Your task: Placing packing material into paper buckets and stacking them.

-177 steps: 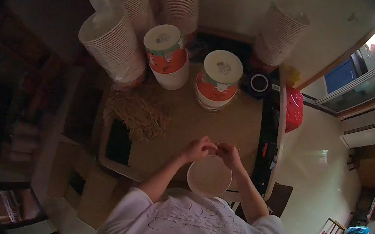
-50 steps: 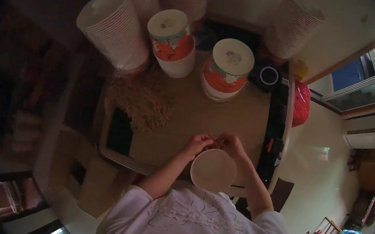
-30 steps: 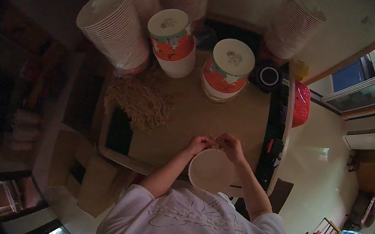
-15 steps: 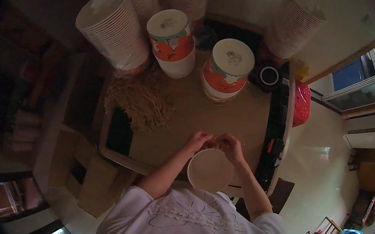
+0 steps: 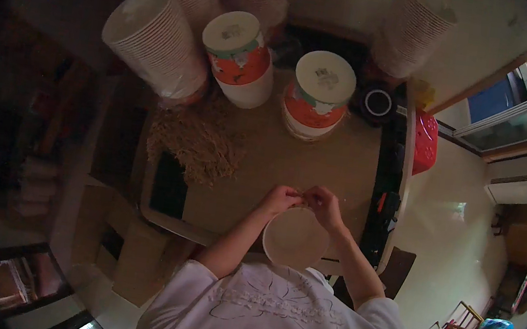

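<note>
A white paper tub (image 5: 296, 239) rests against my front at the table's near edge, its round mouth facing up. My left hand (image 5: 284, 198) and my right hand (image 5: 323, 203) meet at the tub's far rim, with thumbs and fingertips pinched together. Something small and thin seems to be between the fingertips, too dim to name. Left of my hands lies a tangled heap of tan cord-like strands (image 5: 197, 143). Beyond stand two orange-and-white tubs, one left (image 5: 240, 63) and one right (image 5: 319, 99); tan strands show around the base of the right one.
Tall wrapped stacks of white tubs rise at the back left (image 5: 156, 46) and back right (image 5: 410, 38). A dark roll (image 5: 377, 103) and an orange-and-black tool (image 5: 388, 205) lie along the table's right side. A red basket (image 5: 425, 141) stands beyond that edge; cardboard boxes (image 5: 140, 261) stand lower left.
My fingers have drawn closer together at the tub's far rim, the right hand shifting slightly. The tub stays almost in place. My view has tilted a little.
</note>
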The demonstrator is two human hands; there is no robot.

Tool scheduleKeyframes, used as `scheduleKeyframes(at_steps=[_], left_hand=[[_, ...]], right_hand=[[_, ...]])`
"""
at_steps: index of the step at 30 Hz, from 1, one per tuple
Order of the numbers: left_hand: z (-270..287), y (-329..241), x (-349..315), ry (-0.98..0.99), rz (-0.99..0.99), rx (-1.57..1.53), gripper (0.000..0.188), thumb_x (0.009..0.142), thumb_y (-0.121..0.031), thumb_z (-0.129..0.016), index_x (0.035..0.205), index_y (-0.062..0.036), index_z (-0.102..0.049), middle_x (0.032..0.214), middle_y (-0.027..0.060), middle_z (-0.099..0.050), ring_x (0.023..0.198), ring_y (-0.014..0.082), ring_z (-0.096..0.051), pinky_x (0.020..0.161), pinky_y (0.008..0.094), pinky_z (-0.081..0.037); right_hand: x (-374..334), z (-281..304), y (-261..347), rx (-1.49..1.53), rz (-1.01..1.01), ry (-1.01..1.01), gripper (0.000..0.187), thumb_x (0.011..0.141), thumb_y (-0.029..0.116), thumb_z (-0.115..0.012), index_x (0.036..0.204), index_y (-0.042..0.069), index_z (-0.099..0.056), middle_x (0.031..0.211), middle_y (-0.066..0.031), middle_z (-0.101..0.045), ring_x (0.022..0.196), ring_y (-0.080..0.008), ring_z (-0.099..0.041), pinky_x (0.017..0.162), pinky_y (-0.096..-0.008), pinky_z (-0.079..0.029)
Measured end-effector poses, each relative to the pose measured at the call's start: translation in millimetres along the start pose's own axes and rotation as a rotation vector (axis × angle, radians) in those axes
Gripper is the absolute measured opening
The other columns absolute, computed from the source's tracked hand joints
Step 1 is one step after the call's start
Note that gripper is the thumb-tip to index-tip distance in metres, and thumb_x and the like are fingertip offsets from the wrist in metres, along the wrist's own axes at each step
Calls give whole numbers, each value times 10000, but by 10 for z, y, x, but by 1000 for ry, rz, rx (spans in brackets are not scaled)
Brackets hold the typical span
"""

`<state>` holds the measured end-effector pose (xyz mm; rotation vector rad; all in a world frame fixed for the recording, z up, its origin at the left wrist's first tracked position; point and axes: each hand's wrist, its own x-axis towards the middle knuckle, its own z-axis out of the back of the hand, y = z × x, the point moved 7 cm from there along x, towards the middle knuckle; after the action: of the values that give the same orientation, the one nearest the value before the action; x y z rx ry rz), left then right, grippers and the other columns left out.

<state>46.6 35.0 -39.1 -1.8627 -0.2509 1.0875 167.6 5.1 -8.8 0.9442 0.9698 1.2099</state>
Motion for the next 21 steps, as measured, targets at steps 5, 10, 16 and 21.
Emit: scheduleKeyframes(at_steps=[5,10,16,21], left_hand=[[2,60,13,-3,48,-62,124,764,-166,-599,791,-49,-629,709,4,-589,622,87,-535,574,236,-435],[2,195,92,20,56,-87,123,758,-158,-607,793,-41,-625,715,17,-591,630,91,-542,571,231,-440],[-36,115,47,48,61,-211,100,755,-132,-609,776,-35,-620,677,-12,-571,597,66,-521,540,219,-426],[-56,106,4,65,136,-274,86,761,-112,-587,802,-41,-613,687,-6,-565,593,76,-526,536,224,-431]], right_hand=[[-12,11,119,-1,0,16,118,714,-55,-556,785,36,-579,779,-51,-572,702,-143,-522,621,-251,-424],[-2,20,195,-51,108,-6,77,727,3,-572,798,31,-584,726,-76,-548,626,-186,-523,561,-288,-438],[28,43,227,-107,69,23,98,709,-26,-564,780,36,-587,779,-71,-569,707,-185,-551,601,-275,-443],[53,28,259,-151,91,30,88,708,-24,-552,766,33,-585,773,-78,-565,691,-199,-550,596,-277,-443]])
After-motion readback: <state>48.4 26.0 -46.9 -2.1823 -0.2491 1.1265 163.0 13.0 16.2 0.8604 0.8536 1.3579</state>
